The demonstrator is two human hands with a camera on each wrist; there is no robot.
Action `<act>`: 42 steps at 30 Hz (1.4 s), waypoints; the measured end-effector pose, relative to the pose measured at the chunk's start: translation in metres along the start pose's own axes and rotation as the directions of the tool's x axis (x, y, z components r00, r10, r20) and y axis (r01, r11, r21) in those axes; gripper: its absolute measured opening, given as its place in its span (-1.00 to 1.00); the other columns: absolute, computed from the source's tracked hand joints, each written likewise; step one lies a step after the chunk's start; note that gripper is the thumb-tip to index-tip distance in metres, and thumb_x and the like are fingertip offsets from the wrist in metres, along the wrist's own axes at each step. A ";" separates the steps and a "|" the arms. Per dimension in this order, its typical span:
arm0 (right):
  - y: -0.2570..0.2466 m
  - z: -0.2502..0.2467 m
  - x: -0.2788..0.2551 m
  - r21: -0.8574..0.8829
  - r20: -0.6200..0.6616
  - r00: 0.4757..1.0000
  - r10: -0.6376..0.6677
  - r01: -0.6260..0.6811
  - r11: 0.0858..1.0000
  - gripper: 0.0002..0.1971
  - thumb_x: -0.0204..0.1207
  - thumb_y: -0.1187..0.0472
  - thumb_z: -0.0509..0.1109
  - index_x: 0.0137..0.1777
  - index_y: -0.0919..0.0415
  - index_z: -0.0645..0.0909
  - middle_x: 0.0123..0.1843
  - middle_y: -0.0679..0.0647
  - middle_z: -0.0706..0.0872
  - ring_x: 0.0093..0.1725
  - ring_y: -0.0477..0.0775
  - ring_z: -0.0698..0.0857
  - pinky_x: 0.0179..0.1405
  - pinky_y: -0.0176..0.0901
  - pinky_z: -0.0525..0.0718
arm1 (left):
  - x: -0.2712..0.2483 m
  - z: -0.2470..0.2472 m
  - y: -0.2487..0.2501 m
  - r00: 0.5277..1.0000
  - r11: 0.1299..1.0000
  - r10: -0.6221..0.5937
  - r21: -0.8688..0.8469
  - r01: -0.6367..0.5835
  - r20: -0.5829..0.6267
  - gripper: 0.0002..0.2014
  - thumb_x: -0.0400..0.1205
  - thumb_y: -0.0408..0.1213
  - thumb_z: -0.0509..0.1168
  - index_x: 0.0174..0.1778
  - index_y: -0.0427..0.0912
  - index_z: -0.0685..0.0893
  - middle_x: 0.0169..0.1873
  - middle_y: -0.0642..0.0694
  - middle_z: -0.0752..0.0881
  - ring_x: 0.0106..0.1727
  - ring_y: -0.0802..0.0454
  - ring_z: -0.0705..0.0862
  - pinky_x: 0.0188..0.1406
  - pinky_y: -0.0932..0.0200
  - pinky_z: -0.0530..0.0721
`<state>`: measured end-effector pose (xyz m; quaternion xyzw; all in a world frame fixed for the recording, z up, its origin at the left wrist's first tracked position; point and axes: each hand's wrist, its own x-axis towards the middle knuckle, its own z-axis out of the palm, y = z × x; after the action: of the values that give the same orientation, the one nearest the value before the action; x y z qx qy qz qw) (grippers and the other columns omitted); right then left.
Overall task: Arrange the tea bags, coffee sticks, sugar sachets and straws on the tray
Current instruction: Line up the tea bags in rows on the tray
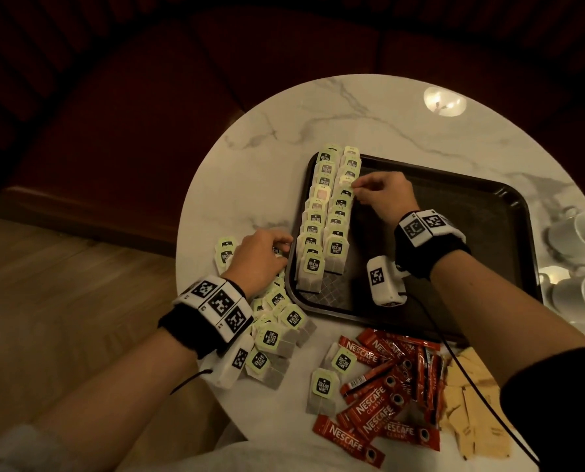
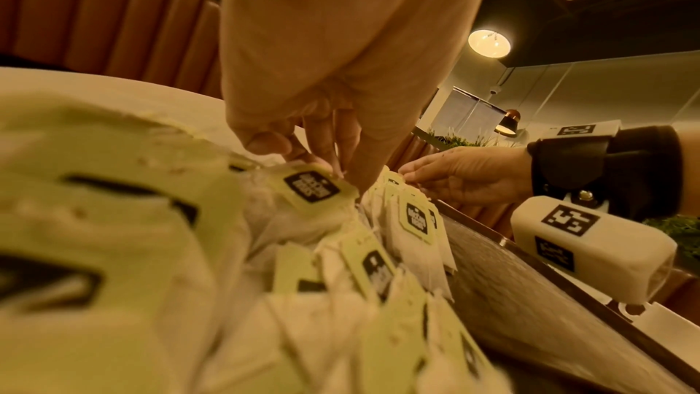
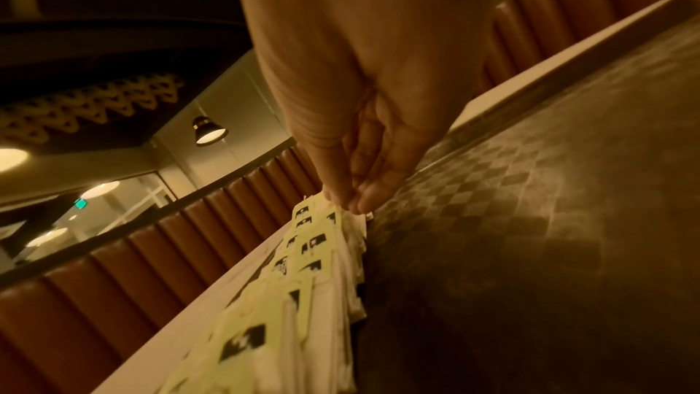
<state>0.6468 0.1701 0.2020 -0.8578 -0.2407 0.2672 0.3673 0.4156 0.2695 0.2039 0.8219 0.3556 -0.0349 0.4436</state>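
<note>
Tea bags come first: the right hand (image 1: 379, 195) pinches a bag in the two rows (image 1: 328, 212) along the tray's (image 1: 454, 199) left side, while the left hand (image 1: 260, 257) pinches another from the worktop pile (image 1: 274, 338), needing a neat slot-in next.

Left hand: our left hand (image 1: 262, 257) reaches far and left, palm down, fingers (image 2: 265, 143) curled and pinching.
Right hand: our right hand (image 1: 383, 195) stretches farther out, fingertips (image 3: 365, 199) pressed together in a pinch, pointing left.
Wrists: we wear a black band on each, with white marker blocks.
Forearms: ours are bare, angling in from the near side.
</note>
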 end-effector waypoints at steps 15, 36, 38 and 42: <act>-0.033 0.004 -0.081 -0.115 0.027 0.977 -0.213 0.215 0.970 -0.85 0.63 0.23 0.40 0.13 0.03 0.72 0.06 -0.15 0.68 0.03 -0.25 0.64 0.03 -0.44 0.57 | -0.011 -0.043 -0.020 0.991 0.988 0.080 -0.123 -0.092 -0.104 -0.70 0.58 -0.46 0.38 0.20 -0.10 0.73 -0.06 0.05 0.75 -0.28 0.11 0.59 -0.32 0.56 0.54; -0.018 0.089 -0.184 -0.288 0.700 0.669 -0.252 0.587 0.756 -0.39 0.55 0.23 0.49 0.58 0.17 0.39 0.45 0.15 0.42 0.34 0.11 0.48 0.13 -0.43 0.30 | -0.128 -0.001 -0.065 0.985 0.978 0.125 0.154 -0.142 0.120 -0.45 0.36 -0.10 0.61 0.18 -0.02 0.51 0.04 0.11 0.47 0.00 0.15 0.50 -0.08 0.20 0.54; -0.019 0.087 -0.184 -0.265 0.684 0.677 -0.271 0.577 0.772 -0.38 0.52 0.22 0.53 0.56 0.17 0.42 0.42 0.14 0.46 0.30 0.05 0.50 0.16 -0.39 0.35 | -0.129 0.003 -0.060 0.986 0.970 0.118 0.197 -0.140 0.117 -0.38 0.38 -0.10 0.60 0.28 -0.07 0.47 0.12 0.07 0.44 0.07 0.14 0.47 -0.04 0.17 0.53; -0.016 0.064 -0.188 -0.311 0.628 0.730 -0.270 0.553 0.773 -0.54 0.50 0.14 0.56 0.37 0.22 0.59 0.21 0.11 0.61 0.12 0.04 0.60 0.08 -0.24 0.55 | -0.128 0.007 -0.055 0.991 0.966 0.087 0.234 -0.109 0.105 -0.36 0.43 -0.15 0.56 0.37 -0.11 0.42 0.25 -0.02 0.46 0.18 0.03 0.53 0.12 0.07 0.58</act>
<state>0.4637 0.0973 0.2294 -0.7281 -0.5839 0.3419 0.1098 0.2882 0.2128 0.2083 0.8834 0.2866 -0.0940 0.3587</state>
